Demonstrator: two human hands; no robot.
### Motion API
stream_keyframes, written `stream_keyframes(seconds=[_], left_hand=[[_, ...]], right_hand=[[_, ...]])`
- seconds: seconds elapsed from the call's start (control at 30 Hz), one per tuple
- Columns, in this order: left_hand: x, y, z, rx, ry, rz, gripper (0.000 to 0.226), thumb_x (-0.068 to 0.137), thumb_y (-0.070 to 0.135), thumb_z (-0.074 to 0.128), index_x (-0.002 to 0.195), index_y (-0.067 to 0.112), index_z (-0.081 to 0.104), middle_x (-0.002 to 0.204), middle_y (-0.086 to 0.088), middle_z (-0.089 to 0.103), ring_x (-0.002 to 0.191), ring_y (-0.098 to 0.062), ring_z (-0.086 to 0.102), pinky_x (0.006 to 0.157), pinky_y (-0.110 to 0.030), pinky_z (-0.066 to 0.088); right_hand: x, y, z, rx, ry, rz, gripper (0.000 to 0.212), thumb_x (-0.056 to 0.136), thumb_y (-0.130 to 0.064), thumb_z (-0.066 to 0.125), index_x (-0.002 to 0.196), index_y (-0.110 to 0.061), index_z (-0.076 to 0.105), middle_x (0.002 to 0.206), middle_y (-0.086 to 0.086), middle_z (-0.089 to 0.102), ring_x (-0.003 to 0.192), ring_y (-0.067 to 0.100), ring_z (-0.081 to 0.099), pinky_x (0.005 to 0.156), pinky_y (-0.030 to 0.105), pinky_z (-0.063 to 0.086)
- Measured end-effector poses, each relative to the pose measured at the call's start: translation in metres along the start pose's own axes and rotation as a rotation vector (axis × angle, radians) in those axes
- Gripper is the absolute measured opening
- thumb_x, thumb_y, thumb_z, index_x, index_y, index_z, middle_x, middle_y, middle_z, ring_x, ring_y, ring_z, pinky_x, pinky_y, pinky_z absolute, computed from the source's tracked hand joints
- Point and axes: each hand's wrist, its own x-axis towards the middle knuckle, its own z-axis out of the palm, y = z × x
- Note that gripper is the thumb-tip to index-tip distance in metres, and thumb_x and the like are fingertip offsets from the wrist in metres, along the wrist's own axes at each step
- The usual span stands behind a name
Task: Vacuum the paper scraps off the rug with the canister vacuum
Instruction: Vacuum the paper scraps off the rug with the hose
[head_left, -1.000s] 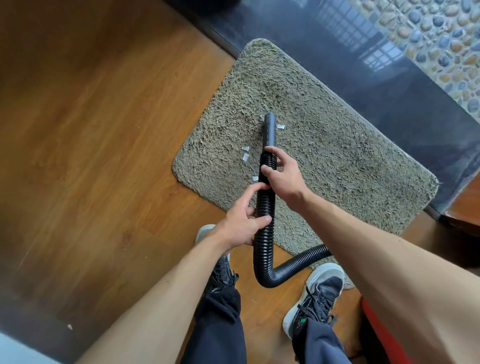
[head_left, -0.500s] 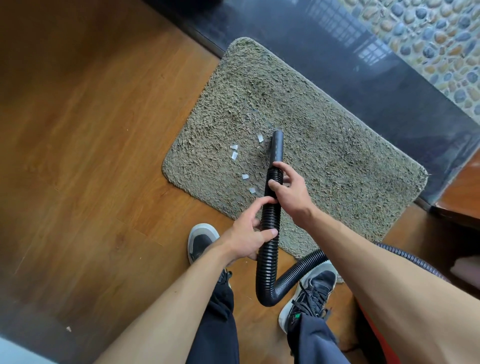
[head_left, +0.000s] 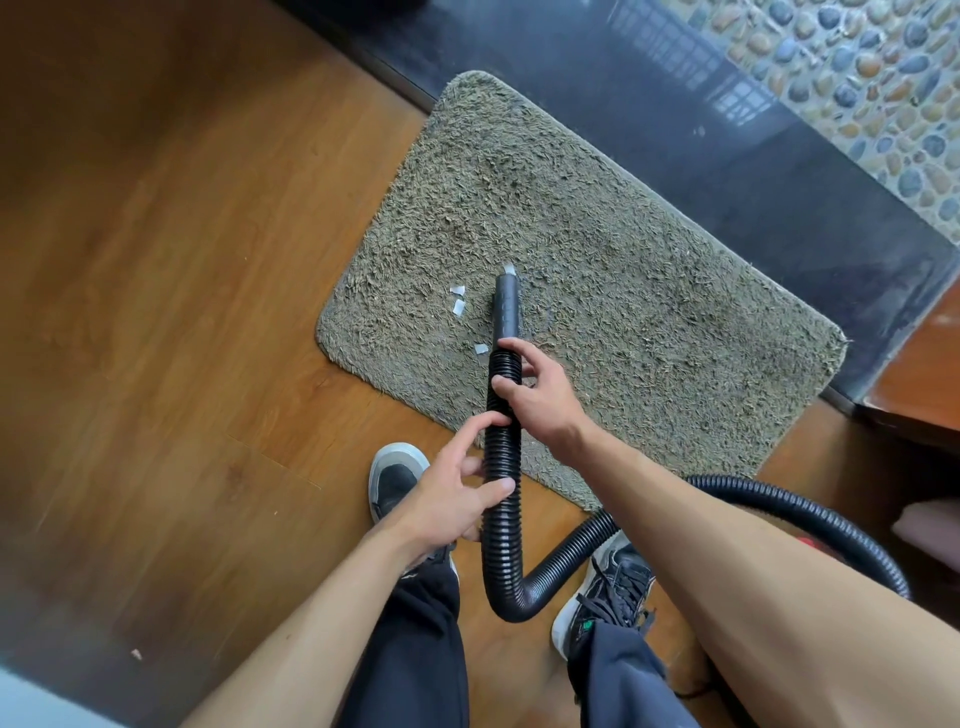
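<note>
1. At the near edge of the rug: right hand (head_left: 540, 395) wrapped round the black corrugated hose (head_left: 501, 519) at the top of its ribbed part, just below the smooth nozzle (head_left: 507, 306). Fingers curled over the hose, thumb on its left side. Firm grip.
2. Left hand (head_left: 447, 499) lower on the same hose, just below the right. Thumb lies across the front, index finger reaches up along the ribs, other fingers curl behind. Also gripping.
3. The hose runs down from the hands, bends sharply between the two shoes, then passes right under the right forearm and arcs away toward the frame's right edge.
4. The nozzle points away from the person, its tip over the shaggy grey-green rug (head_left: 649, 260), left of the rug's middle. Contact with the pile cannot be told.
5. Paper scraps: one white scrap (head_left: 508, 269) at the nozzle's mouth, a pair of scraps (head_left: 458, 299) just left of the nozzle, a fourth scrap (head_left: 481, 349) beside the right hand's fingertips. All lie on the rug.
6. The rug lies on a wooden floor (head_left: 182, 312), its far long edge against a dark glossy threshold (head_left: 727, 156). Beyond that, a pebble surface (head_left: 883, 78).
7. Left shoe (head_left: 395, 478) on the wood just off the rug's near edge. Right shoe (head_left: 608, 587) close to the hose bend. Dark trousers above both.
</note>
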Motion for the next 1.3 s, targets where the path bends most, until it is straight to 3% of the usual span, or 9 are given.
stream_keyframes(seconds=[0.2,0.33,0.43,0.57,0.77,0.9,1.1,1.23,1.3], left_hand=[[0.011,0.009,-0.003,0.032,0.005,0.003,0.056,0.095,0.007,0.060,0.120,0.054,0.046,0.115,-0.019,0.065,0.091,-0.033,0.069,0.077,-0.068,0.053],[0.011,0.010,0.000,0.036,-0.013,0.007,0.055,0.095,0.007,0.060,0.120,0.055,0.045,0.115,-0.016,0.066,0.087,-0.026,0.067,0.073,-0.054,0.058],[0.007,0.005,0.002,0.006,-0.008,-0.004,0.055,0.095,0.007,0.060,0.122,0.053,0.046,0.113,-0.018,0.065,0.086,-0.027,0.066,0.072,-0.058,0.057],[-0.003,-0.006,-0.002,-0.044,0.006,-0.001,0.055,0.095,0.006,0.060,0.124,0.050,0.044,0.105,-0.015,0.065,0.080,-0.022,0.064,0.061,-0.041,0.055],[-0.015,-0.023,-0.011,-0.106,0.048,0.002,0.056,0.095,0.007,0.061,0.127,0.049,0.043,0.102,-0.018,0.065,0.083,-0.027,0.064,0.070,-0.052,0.053],[-0.021,-0.028,-0.017,-0.161,0.076,0.000,0.055,0.096,0.006,0.060,0.125,0.050,0.045,0.097,-0.013,0.064,0.083,-0.024,0.064,0.071,-0.051,0.054],[-0.024,-0.031,-0.015,-0.163,0.071,-0.006,0.055,0.096,0.005,0.060,0.125,0.049,0.046,0.093,-0.011,0.065,0.083,-0.023,0.064,0.078,-0.063,0.053],[-0.026,-0.031,-0.005,-0.153,0.032,-0.016,0.055,0.096,0.006,0.060,0.126,0.049,0.045,0.096,-0.012,0.064,0.081,-0.022,0.063,0.069,-0.047,0.056],[-0.027,-0.032,-0.001,-0.143,0.019,-0.028,0.054,0.096,0.006,0.060,0.126,0.049,0.045,0.099,-0.012,0.064,0.082,-0.020,0.063,0.065,-0.042,0.057]], right_hand=[[0.008,-0.006,-0.004,0.045,0.033,-0.027,0.046,0.089,-0.005,0.060,0.129,-0.027,0.058,0.098,-0.002,0.063,0.093,0.026,0.067,0.091,0.048,0.056],[0.008,-0.004,-0.007,0.046,0.035,-0.032,0.045,0.090,-0.006,0.059,0.129,-0.029,0.056,0.105,0.006,0.063,0.100,0.032,0.066,0.090,0.048,0.057],[0.006,-0.002,-0.007,0.012,-0.009,-0.026,0.046,0.090,-0.006,0.059,0.131,-0.027,0.055,0.098,0.000,0.060,0.090,0.023,0.066,0.088,0.044,0.058],[0.002,-0.003,0.001,-0.045,-0.070,-0.040,0.046,0.090,-0.004,0.058,0.132,-0.023,0.055,0.094,-0.004,0.057,0.083,0.014,0.062,0.081,0.033,0.057],[0.001,-0.005,0.026,-0.174,-0.105,-0.074,0.047,0.086,-0.011,0.063,0.130,-0.027,0.058,0.094,-0.009,0.058,0.097,0.025,0.066,0.094,0.045,0.054],[0.000,-0.009,0.040,-0.191,-0.134,-0.083,0.047,0.086,-0.010,0.062,0.131,-0.025,0.058,0.093,-0.010,0.057,0.097,0.026,0.066,0.093,0.043,0.054],[-0.006,-0.005,0.039,-0.158,-0.107,-0.072,0.047,0.087,-0.009,0.062,0.132,-0.023,0.057,0.093,-0.009,0.056,0.091,0.021,0.066,0.091,0.041,0.056],[-0.013,0.006,0.030,-0.125,-0.075,-0.044,0.047,0.087,-0.010,0.062,0.131,-0.026,0.057,0.097,-0.006,0.058,0.089,0.018,0.064,0.090,0.039,0.057],[-0.017,0.011,0.027,-0.095,-0.076,-0.033,0.046,0.089,-0.008,0.061,0.132,-0.025,0.056,0.096,-0.007,0.057,0.086,0.015,0.062,0.084,0.033,0.057]])
